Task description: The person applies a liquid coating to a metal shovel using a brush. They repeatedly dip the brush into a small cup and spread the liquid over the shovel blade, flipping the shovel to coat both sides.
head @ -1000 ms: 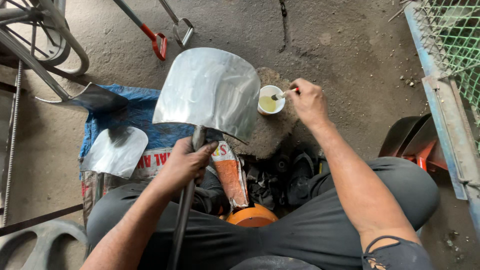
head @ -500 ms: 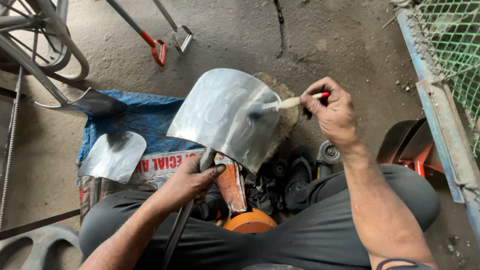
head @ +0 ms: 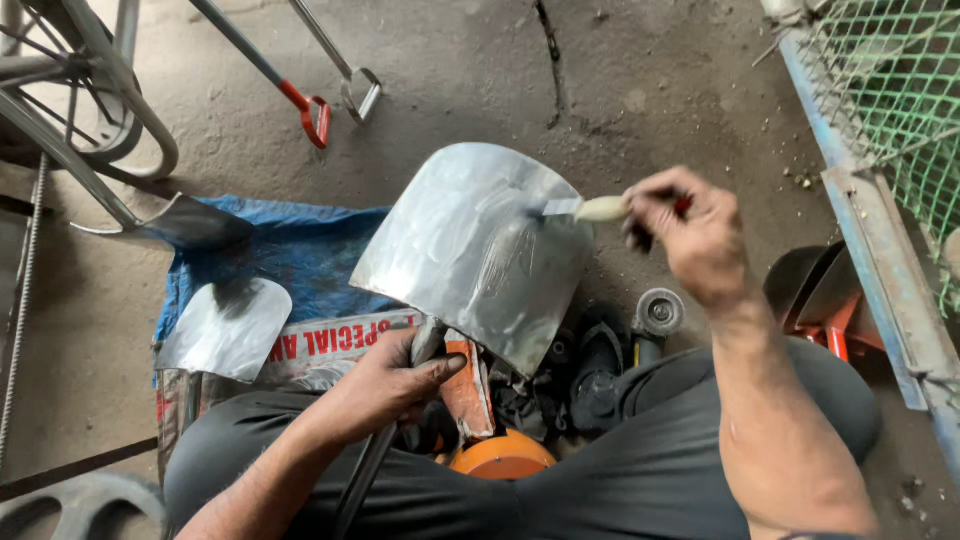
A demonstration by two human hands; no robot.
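The left hand (head: pixel 385 385) is gripping the shovel (head: pixel 470 250) by its neck; the right hand (head: pixel 690 235) is pinching a paintbrush (head: pixel 590 208) whose tip is touching the blade.

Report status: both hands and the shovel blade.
Left hand grips shovel neck. Right hand holds brush, bristles on the shovel blade. Nothing between brush and blade.

One package is seen: a flattened woven plastic sack (head: pixel 290 265), spread on the concrete floor (head: pixel 480 90) to the left of centre. Its upper part is coloured blue and is creased; along its lower edge a white band (head: pixel 330 340) printed with red lettering is shown, seen upside down from the head view. The band is partly covered by a shiny metal shovel blade (head: pixel 475 250) and by another, smaller blade (head: pixel 225 328). No signs or screens are visible.
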